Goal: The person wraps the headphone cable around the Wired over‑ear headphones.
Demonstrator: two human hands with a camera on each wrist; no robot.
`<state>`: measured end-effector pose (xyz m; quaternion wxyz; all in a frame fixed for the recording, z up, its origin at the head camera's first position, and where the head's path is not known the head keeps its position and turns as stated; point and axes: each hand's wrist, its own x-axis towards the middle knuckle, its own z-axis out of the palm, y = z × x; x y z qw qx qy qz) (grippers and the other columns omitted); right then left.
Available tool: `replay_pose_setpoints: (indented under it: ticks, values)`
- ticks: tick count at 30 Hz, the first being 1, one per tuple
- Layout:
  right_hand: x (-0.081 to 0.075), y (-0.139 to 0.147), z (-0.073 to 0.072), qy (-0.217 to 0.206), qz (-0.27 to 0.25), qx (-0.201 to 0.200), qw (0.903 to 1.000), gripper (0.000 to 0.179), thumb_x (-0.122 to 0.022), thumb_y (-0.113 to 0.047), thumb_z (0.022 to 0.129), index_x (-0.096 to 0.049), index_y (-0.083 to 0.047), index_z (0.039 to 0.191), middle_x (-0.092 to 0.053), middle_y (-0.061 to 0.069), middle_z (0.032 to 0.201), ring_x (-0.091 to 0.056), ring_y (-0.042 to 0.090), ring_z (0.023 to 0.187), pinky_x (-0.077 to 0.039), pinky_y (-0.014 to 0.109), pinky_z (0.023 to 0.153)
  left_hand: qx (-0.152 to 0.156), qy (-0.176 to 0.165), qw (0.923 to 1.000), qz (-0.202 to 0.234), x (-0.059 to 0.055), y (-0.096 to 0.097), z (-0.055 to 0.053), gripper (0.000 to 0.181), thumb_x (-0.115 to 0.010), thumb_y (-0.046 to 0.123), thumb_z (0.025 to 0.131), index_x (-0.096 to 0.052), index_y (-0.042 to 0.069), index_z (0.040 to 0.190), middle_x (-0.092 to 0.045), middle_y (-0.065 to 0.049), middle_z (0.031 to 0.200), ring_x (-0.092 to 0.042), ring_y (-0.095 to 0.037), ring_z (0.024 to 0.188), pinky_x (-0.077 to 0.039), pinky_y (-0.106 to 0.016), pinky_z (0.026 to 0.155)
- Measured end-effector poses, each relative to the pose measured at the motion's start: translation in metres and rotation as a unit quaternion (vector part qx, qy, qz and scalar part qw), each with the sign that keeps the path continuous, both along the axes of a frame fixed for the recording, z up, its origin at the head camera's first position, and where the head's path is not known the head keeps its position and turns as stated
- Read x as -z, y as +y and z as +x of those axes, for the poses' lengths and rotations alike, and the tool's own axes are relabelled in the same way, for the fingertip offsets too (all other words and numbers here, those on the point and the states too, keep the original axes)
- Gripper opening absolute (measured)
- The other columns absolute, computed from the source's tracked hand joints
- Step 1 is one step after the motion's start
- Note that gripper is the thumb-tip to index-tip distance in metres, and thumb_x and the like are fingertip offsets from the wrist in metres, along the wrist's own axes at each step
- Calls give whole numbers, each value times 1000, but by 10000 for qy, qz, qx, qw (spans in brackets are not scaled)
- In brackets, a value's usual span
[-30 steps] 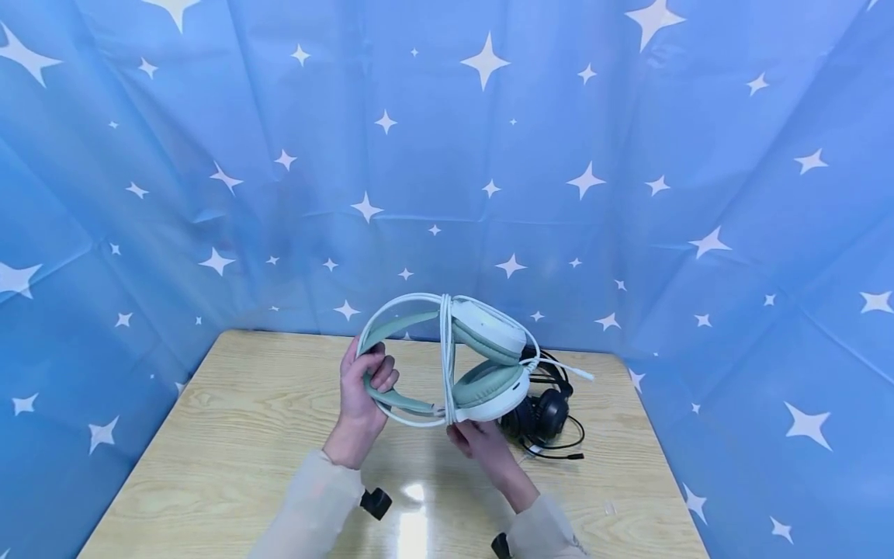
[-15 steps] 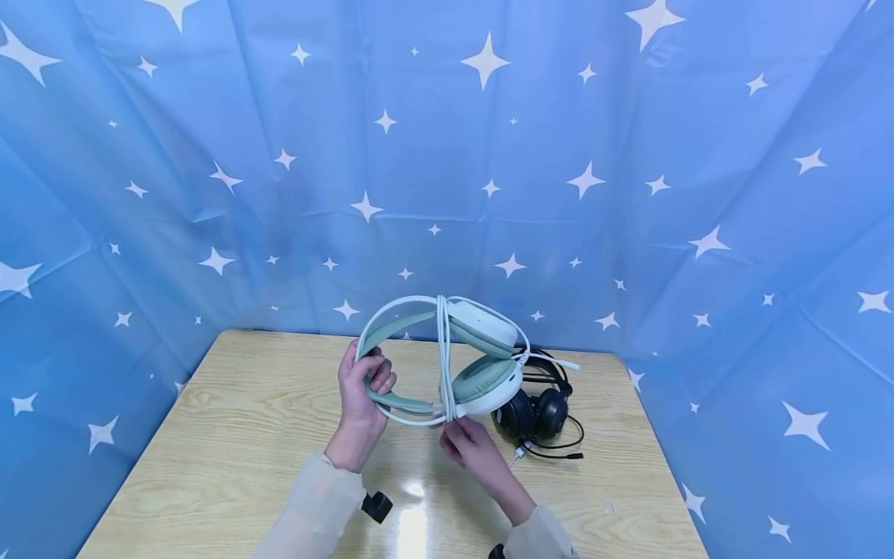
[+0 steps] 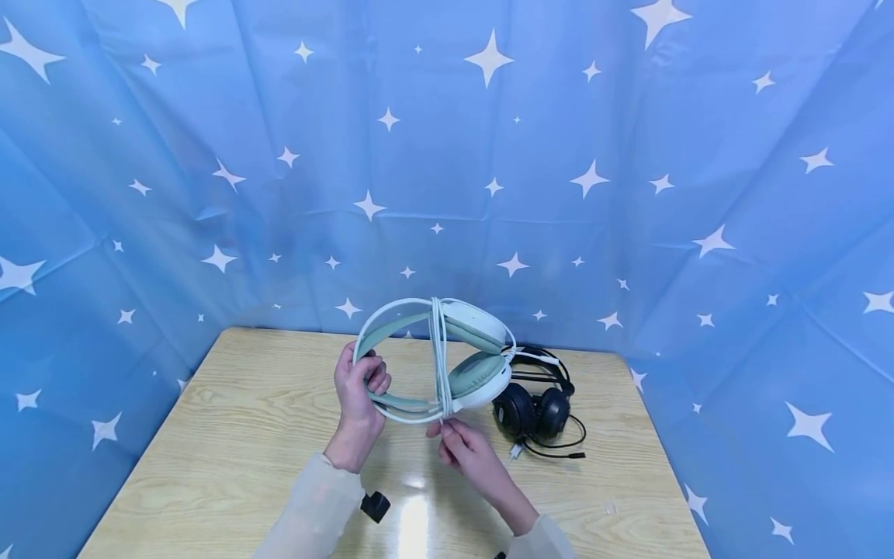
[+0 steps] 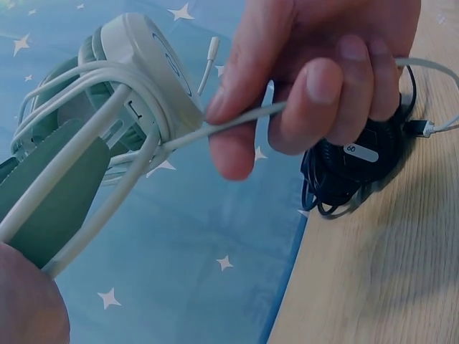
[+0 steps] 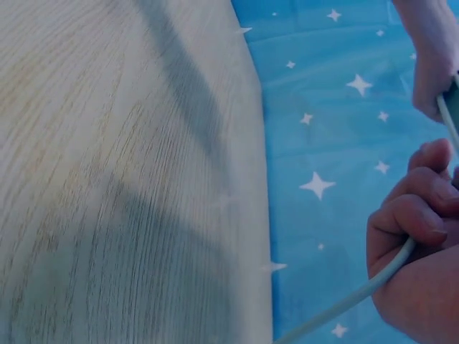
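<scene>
Held above the table is a white-and-green headset [image 3: 480, 374], its white cable [image 3: 440, 349] wound several times around the band and ear cups. My left hand [image 3: 359, 394] grips the padded headband at the left end. Just below the windings, my right hand [image 3: 473, 454] pinches the cable's loose length between thumb and fingers. In the left wrist view this cable [image 4: 247, 117] runs from the white ear cup [image 4: 147, 64] through the right hand [image 4: 315, 86] and out behind it. A small plug [image 3: 516, 449] hangs beside the black headset.
A black headset [image 3: 534, 415] with a thin mic boom lies on the wooden table [image 3: 230, 442], right of my hands. A blue star-patterned curtain [image 3: 447, 155] surrounds the table at the back and sides.
The white-and-green headset's ear cups have shifted left and turned slightly, uncovering more of the black headset. My right hand has moved a little left and down; the left grip stays nearly still.
</scene>
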<state>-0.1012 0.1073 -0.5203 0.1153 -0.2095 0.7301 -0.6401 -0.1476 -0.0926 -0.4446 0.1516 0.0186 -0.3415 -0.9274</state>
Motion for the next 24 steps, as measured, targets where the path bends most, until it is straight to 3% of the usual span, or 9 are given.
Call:
replay_pose_setpoints:
  ticks: [7, 14, 20, 24]
  values:
    - [-7, -1, 5, 120, 159, -5, 9998, 32, -38, -13, 112, -61, 8, 110, -49, 2, 68, -38, 0, 55, -31, 17, 49, -130, -80, 9999, 3, 1, 1, 0, 22, -47, -12, 84, -49, 9, 92, -39, 6, 60, -30, -4, 44, -22, -16, 43]
    - [-19, -5, 10, -304, 358, 250, 9986, 35, -40, -19, 113, -63, 6, 109, -50, -1, 69, -43, 3, 58, -34, 16, 53, -359, 38, 9989, -291, 3, 4, 1, 28, -49, -15, 83, -52, 9, 96, -41, 6, 60, -30, -4, 43, -23, -16, 42]
    - [-24, -6, 13, -523, 396, 326, 9973, 34, -43, -18, 111, -64, 8, 111, -51, 0, 68, -41, 3, 57, -31, 16, 52, -567, 192, 9949, -808, 6, 5, 2, 28, -51, -14, 80, -53, 8, 98, -44, 5, 59, -31, -5, 42, -25, -17, 42]
    - [-27, -6, 16, -640, 344, 264, 9970, 29, -46, -16, 110, -64, 6, 111, -50, -1, 68, -40, 2, 56, -29, 16, 50, -781, 254, 9859, -1456, 8, 5, 2, 31, -53, -14, 79, -54, 8, 99, -48, 5, 59, -35, -6, 43, -27, -17, 43]
